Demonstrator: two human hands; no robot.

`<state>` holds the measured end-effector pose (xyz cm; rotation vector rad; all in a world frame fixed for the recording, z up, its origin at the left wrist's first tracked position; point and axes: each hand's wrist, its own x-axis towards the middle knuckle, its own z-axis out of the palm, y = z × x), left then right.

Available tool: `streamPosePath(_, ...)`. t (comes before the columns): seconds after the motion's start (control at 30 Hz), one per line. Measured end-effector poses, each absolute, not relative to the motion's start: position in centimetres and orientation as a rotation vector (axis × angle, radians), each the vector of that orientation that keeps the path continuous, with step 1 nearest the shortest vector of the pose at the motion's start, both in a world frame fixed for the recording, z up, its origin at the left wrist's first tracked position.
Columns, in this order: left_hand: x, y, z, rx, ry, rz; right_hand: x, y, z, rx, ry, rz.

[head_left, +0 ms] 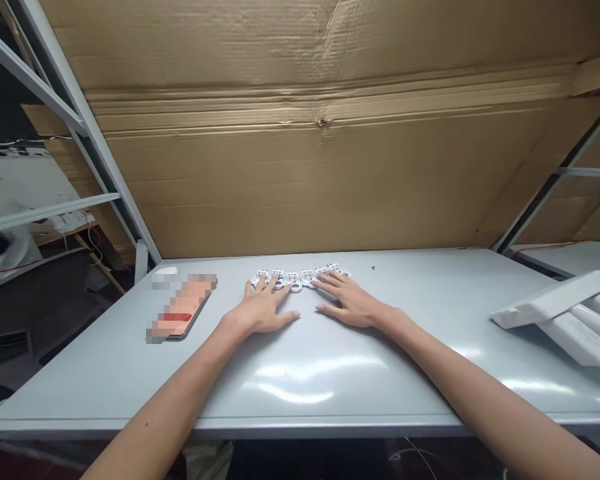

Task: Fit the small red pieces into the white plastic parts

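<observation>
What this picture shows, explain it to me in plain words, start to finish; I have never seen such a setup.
There is no machine here: you see a person's bare left hand and right hand. The single picture comes from a camera worn on the person's head, looking forward and down.

On the pale, shiny table lies a row of small white pieces. To the left is a flat, phone-like object, partly blurred out; at the far right are long white pieces. Brown cardboard stands behind.

Both hands are open, with spread fingers reaching to the row. Neither appears to grip anything.
</observation>
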<state>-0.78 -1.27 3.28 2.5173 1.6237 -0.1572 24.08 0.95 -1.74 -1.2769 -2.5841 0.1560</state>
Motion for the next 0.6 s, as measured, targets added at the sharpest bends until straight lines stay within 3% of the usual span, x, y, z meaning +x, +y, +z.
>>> streamPosePath(0.6,-1.1,-0.9,2.5,2.516,1.518,0.008,23.5,-0.1,-0.8,-1.284,-2.542,0.026)
